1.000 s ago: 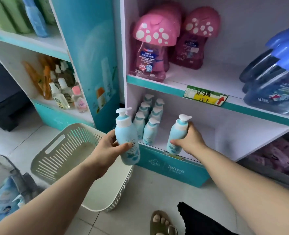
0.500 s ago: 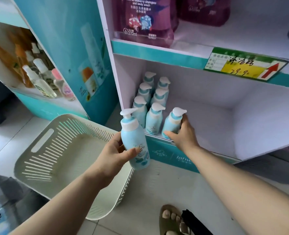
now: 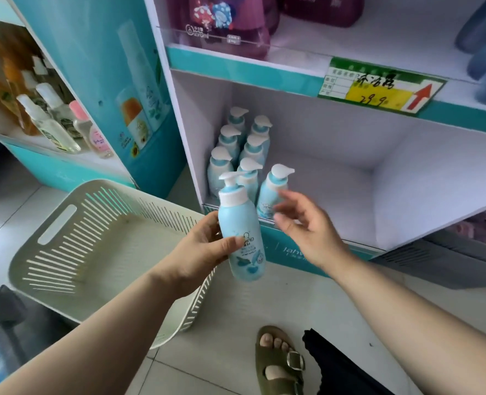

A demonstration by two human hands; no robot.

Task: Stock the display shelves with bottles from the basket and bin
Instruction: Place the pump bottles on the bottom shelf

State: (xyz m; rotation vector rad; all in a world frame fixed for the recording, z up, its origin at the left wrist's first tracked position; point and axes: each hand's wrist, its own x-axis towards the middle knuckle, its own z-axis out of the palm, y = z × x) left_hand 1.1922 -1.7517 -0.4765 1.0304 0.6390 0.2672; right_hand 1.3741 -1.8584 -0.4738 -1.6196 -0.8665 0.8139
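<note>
Before the lower shelf [image 3: 336, 195], the left hand [image 3: 204, 246] grips a light-blue pump bottle [image 3: 243, 238] round its middle, upright, just outside the shelf's front edge. The right hand [image 3: 307, 226], fingers spread and relaxed, holds nothing. It hovers at the shelf's front edge just beside the front-row bottle [image 3: 273, 192]; blur hides whether they touch. Behind, the stocked bottles [image 3: 236, 143] stand in two rows along the shelf's left wall. The white slatted basket [image 3: 65, 252] lies on the floor left of the shelf.

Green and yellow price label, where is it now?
Head view, upper right: the price label hangs on the teal shelf edge, above and right of the pale blue pump bottles.
</note>
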